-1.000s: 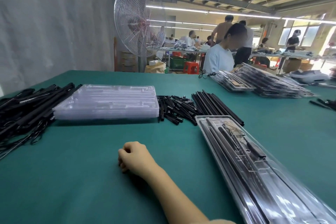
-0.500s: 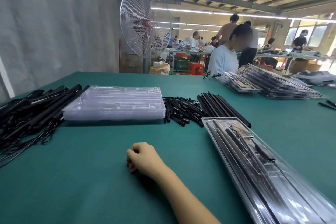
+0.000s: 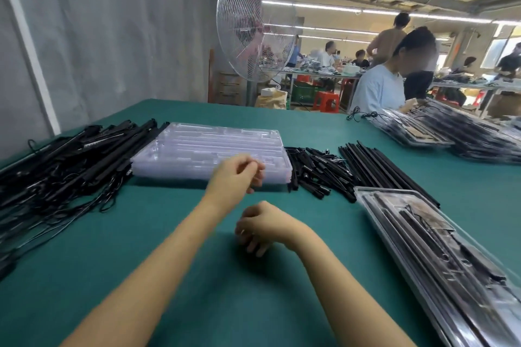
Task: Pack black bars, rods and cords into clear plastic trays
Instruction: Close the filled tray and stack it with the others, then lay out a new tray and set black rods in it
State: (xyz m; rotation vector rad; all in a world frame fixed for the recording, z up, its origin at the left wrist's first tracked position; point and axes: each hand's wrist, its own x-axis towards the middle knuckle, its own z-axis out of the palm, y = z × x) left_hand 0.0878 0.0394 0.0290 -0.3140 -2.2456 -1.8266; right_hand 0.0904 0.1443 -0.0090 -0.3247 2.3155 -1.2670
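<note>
Both hands are out over the green worktop right now. The left hand is up off the surface, just in front of the stack of clear trays. Its fingers are bent in toward the thumb, but the blur is too heavy to tell whether anything is pinched there. Nearer the body, the right hand sits low, fingers loosely curled with the tips down on the cloth, holding nothing.

The stock is spread in a row across the far side. On the left lies a big tangle of black bars and cords, its ends touching the tray stack. Right of the stack is a heap of short black rods, pressed up against the stack's edge. Beside that lies a neat bundle of long black rods, running diagonally.

On the right, a filled tray lies at an angle, black pieces seated in its slots, with its far corner just beside the long rods. Further back, heaps of packed trays are piled up in front of a seated person in a light shirt. A big wire-caged fan stands beyond the worktop's far edge.
</note>
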